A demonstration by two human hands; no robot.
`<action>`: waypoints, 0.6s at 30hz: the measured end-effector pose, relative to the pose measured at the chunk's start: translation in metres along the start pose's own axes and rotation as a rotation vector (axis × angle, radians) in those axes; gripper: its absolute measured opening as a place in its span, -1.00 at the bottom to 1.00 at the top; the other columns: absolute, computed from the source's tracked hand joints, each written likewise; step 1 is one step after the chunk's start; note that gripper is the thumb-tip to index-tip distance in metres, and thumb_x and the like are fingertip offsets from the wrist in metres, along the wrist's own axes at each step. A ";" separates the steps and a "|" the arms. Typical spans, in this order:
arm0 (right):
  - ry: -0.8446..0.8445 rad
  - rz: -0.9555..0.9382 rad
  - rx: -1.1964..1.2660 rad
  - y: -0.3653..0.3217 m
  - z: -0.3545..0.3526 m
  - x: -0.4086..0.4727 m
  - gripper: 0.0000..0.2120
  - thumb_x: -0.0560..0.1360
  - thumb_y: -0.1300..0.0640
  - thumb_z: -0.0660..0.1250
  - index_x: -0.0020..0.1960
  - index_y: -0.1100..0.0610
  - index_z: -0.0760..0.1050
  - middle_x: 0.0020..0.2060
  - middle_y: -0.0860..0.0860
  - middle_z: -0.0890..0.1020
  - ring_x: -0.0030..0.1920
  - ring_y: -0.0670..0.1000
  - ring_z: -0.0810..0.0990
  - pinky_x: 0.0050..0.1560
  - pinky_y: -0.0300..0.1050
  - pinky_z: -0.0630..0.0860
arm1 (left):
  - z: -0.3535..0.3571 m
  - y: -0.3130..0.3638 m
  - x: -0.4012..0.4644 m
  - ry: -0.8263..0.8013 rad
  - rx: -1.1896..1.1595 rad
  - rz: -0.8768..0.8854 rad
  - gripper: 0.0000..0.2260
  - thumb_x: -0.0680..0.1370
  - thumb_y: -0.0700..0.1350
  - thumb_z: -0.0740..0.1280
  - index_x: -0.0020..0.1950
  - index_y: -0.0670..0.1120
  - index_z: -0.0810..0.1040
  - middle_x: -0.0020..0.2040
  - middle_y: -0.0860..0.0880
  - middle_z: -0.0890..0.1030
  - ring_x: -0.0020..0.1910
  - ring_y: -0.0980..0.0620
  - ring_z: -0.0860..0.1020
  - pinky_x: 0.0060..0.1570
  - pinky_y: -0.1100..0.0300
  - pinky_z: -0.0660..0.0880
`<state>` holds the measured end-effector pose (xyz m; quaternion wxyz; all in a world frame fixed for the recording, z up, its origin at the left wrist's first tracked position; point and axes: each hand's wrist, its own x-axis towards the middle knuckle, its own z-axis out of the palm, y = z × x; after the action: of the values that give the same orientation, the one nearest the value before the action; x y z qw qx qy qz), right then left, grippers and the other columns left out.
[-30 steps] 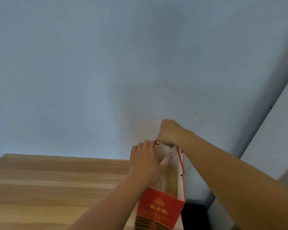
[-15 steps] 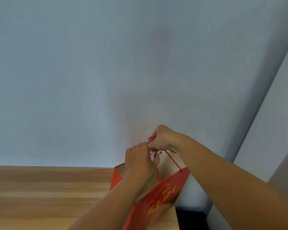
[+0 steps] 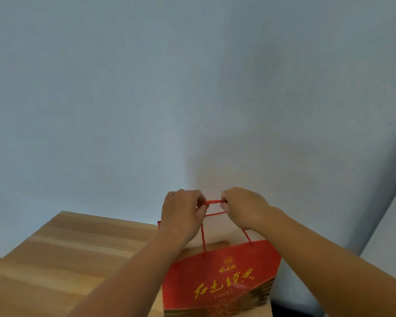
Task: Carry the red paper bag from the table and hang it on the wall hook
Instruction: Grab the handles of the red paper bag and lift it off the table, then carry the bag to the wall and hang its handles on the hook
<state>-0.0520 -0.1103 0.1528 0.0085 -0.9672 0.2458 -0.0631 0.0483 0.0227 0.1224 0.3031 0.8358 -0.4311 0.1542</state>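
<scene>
Head view: red paper bag (image 3: 220, 277) sits low centre-right, at the right end of the wooden counter (image 3: 62, 259), front face toward camera with gold lettering, mouth open at top. Cannot tell if its base rests on the counter or hangs off it; bottom edge is cut by the frame. Left hand (image 3: 181, 213) grip clenched on the red cord handles (image 3: 213, 202) at their left end; right hand (image 3: 245, 208) grip clenched on the same cords at the right end. Short cord stretch runs taut and near-level between the two fists, a second thinner strand just under it. Cords drop from each fist down to the bag's near top edge. Both forearms come in from the bottom of frame. Pale blue-grey wall (image 3: 146, 99) fills the far side, a lighter wall panel (image 3: 393, 225) at far right.
</scene>
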 end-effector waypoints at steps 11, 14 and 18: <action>0.016 -0.462 0.156 -0.151 0.007 -0.001 -0.77 0.67 0.03 0.17 -0.04 0.08 0.55 -0.05 -0.02 0.48 -0.13 0.01 0.51 -0.10 0.01 0.52 | -0.107 -0.092 -0.095 0.125 0.139 -0.259 -0.88 0.58 0.01 0.36 -0.01 0.04 0.69 -0.13 0.09 0.72 -0.11 0.07 0.61 -0.04 0.11 0.49; 0.001 -0.614 0.206 -0.198 0.008 -0.008 -0.77 0.66 0.02 0.17 -0.07 0.05 0.53 -0.09 -0.05 0.55 -0.14 0.01 0.54 -0.19 -0.06 0.42 | -0.140 -0.111 -0.131 0.171 0.198 -0.391 -0.88 0.58 0.00 0.35 -0.01 0.03 0.68 -0.13 0.08 0.71 -0.11 0.05 0.60 -0.07 0.09 0.54; -0.014 -0.821 0.276 -0.258 0.018 -0.026 -0.83 0.64 -0.02 0.19 -0.11 -0.09 0.45 -0.19 -0.10 0.56 -0.20 -0.07 0.54 -0.30 -0.18 0.33 | -0.184 -0.126 -0.190 0.278 0.342 -0.521 -0.90 0.55 -0.01 0.37 -0.06 0.04 0.67 -0.15 0.08 0.70 -0.12 0.05 0.60 -0.10 0.11 0.52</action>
<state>0.0500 0.1292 0.1442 0.1136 -0.9750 -0.1699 -0.0867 0.0413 0.3150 0.1181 0.2436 0.9275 -0.1256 0.2542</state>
